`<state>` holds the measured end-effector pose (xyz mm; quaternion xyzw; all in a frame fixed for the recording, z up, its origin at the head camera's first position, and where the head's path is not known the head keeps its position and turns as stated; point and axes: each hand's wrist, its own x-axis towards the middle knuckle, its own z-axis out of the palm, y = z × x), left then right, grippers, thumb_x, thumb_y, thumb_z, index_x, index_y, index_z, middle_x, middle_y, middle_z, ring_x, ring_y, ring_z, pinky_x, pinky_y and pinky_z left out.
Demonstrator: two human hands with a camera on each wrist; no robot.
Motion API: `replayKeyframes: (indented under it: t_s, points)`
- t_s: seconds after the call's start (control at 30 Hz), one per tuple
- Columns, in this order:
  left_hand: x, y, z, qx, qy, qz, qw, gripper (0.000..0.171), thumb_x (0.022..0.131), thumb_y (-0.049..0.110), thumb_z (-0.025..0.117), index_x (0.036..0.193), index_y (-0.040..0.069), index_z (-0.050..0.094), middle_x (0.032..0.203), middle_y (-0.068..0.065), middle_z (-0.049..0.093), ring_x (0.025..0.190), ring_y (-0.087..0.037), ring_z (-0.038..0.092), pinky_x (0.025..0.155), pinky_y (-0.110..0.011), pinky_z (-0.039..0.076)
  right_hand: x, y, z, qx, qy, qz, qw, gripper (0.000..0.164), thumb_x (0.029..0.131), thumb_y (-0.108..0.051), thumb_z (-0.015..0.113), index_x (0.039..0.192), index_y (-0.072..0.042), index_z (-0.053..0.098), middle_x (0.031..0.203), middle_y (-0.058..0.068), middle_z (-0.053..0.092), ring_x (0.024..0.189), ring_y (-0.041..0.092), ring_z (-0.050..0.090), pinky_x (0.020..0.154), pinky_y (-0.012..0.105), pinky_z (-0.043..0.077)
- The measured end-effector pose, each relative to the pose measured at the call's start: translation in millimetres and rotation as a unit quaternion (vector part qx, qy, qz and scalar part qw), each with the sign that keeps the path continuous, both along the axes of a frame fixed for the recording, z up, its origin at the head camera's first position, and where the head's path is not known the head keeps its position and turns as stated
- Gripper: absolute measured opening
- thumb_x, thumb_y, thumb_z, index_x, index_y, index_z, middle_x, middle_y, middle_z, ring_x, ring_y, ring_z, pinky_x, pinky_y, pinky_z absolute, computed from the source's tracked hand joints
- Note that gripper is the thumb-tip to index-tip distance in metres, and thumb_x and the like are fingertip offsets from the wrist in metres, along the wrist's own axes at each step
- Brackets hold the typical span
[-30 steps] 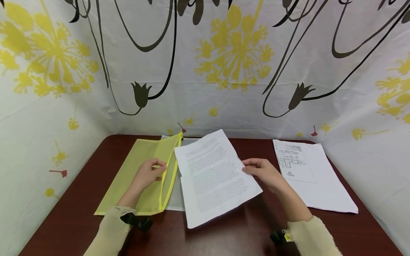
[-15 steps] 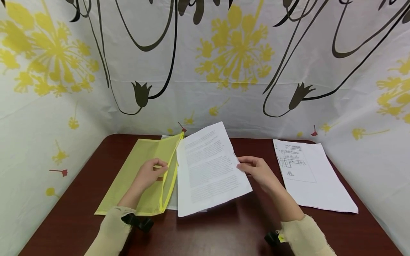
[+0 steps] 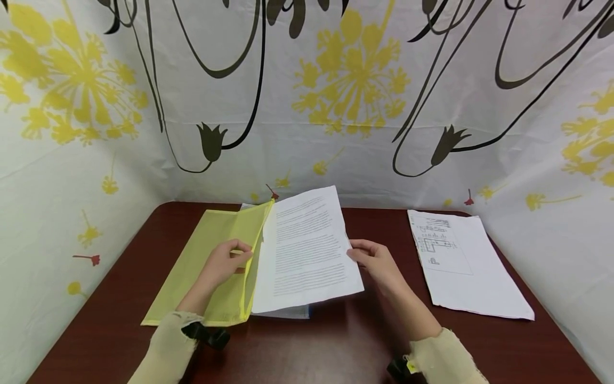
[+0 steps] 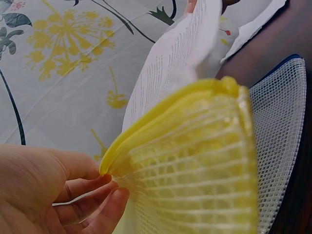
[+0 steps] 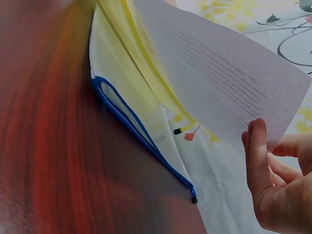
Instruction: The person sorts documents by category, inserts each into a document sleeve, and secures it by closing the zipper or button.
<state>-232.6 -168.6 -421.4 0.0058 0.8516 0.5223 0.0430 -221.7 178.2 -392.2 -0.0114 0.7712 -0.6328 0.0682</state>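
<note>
My left hand [image 3: 225,261] pinches the upper edge of the yellow mesh zip folder [image 3: 201,277] at its opening, lifting that edge. In the left wrist view the folder's yellow rim [image 4: 146,122] runs from my fingertips. My right hand [image 3: 379,264] pinches the right edge of a printed white sheet [image 3: 307,250] between thumb and fingers. The sheet is tilted, its left edge at the mouth of the yellow folder; how far it reaches inside cannot be told. A pale mesh folder with a blue zip [image 5: 129,112] lies partly hidden beneath the yellow folder and the sheet.
White papers [image 3: 475,272] with a printed diagram lie on the right of the dark red-brown table [image 3: 326,352]. A patterned white cloth [image 3: 288,149] stands behind the table and on both sides. Each wrist wears a black strap.
My right hand has moved left with the sheet, bringing the sheet's left edge to the yellow folder's mouth. The left hand has kept its pinch and stayed nearly still.
</note>
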Motion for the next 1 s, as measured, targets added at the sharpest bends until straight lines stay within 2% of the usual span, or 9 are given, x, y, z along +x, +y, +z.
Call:
replayKeyframes:
  t_s: [0.33,0.53,0.8,1.0]
  points:
    - [-0.4,5.7,-0.9,-0.002,0.001,-0.002,1.0000,0.017,0.099,0.014,0.060,0.106,-0.001,0.065,0.124,-0.021,0.063,0.101,-0.028,0.069,0.075,-0.034,0.064,4.2,-8.0,-7.9,-0.022,0.000,-0.014,1.000,0.038,0.096,-0.008,0.061,0.131,0.007,0.059,0.105,0.009,0.075,0.082,0.003,0.068,0.077,0.020,0.057]
    - [0.0,10.2,-1.3,-0.002,-0.002,-0.003,1.0000,0.017,0.099,0.014,0.061,0.107,0.000,0.065,0.123,-0.020,0.064,0.101,-0.028,0.070,0.076,-0.034,0.064,7.3,-14.0,-10.1,-0.036,-0.002,0.000,0.999,0.038,0.097,-0.008,0.061,0.131,0.007,0.058,0.108,0.012,0.075,0.083,0.006,0.070,0.075,0.022,0.058]
    - [-2.1,16.7,0.3,0.003,-0.007,0.003,1.0000,0.015,0.098,0.013,0.062,0.106,0.000,0.065,0.126,-0.020,0.064,0.094,-0.021,0.069,0.075,-0.033,0.064,9.3,-25.3,-13.1,-0.045,0.001,0.010,0.999,0.037,0.096,-0.006,0.061,0.130,0.006,0.059,0.109,0.015,0.074,0.082,0.008,0.069,0.070,0.022,0.058]
    - [-1.3,20.0,0.4,0.017,-0.005,-0.006,0.9998,0.015,0.098,0.012,0.061,0.106,0.000,0.065,0.126,-0.020,0.063,0.095,-0.023,0.070,0.076,-0.034,0.064,11.3,-34.4,-18.2,-0.053,-0.005,0.033,0.998,0.037,0.095,-0.006,0.063,0.130,0.007,0.059,0.109,0.018,0.073,0.080,0.010,0.069,0.069,0.024,0.058]
